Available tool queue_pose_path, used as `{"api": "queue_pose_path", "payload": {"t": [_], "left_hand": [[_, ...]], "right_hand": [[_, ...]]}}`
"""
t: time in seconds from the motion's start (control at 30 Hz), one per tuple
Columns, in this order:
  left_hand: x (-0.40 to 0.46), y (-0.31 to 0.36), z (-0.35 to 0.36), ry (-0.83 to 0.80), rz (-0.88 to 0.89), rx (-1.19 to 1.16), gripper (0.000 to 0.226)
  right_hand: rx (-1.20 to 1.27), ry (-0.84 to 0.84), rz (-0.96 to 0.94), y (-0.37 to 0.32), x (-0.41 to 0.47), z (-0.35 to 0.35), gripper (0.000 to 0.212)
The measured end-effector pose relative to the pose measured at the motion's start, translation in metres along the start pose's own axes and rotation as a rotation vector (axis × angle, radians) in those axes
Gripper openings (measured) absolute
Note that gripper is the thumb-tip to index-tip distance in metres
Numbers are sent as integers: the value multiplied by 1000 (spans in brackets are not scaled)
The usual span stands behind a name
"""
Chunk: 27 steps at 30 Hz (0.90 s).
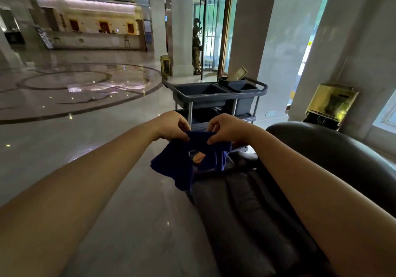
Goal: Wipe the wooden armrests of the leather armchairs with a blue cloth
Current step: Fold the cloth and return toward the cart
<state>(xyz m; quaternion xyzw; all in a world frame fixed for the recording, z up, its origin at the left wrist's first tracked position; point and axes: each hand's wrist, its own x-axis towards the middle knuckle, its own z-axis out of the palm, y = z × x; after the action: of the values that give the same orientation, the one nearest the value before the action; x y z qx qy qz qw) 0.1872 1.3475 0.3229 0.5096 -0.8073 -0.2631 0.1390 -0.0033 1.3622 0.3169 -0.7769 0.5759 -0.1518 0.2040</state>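
A dark blue cloth (182, 158) hangs in the air at the centre of the view, pinched along its top edge by both hands. My left hand (171, 126) grips its upper left part and my right hand (227, 128) its upper right part. Folds of the cloth droop below, with a gap in the middle. Under and to the right lies a dark leather armchair (334, 154), its padded arm (242, 212) running toward me. A small brown patch, possibly wood, shows through the cloth's gap; no wooden armrest is plainly visible.
A grey cleaning cart (216, 98) with tubs stands just beyond my hands. A gold bin (330, 103) sits by the white pillar at right. Glossy marble floor (75, 126) spreads left. A person (196, 47) stands far off by the glass door.
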Motion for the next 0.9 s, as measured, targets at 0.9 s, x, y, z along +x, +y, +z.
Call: {"api": "queue_pose_path", "payload": {"t": [0.9], "left_hand": [[474, -302, -209, 48, -89, -33, 25]], "right_hand": [[-13, -115, -69, 64, 626, -19, 15]]}}
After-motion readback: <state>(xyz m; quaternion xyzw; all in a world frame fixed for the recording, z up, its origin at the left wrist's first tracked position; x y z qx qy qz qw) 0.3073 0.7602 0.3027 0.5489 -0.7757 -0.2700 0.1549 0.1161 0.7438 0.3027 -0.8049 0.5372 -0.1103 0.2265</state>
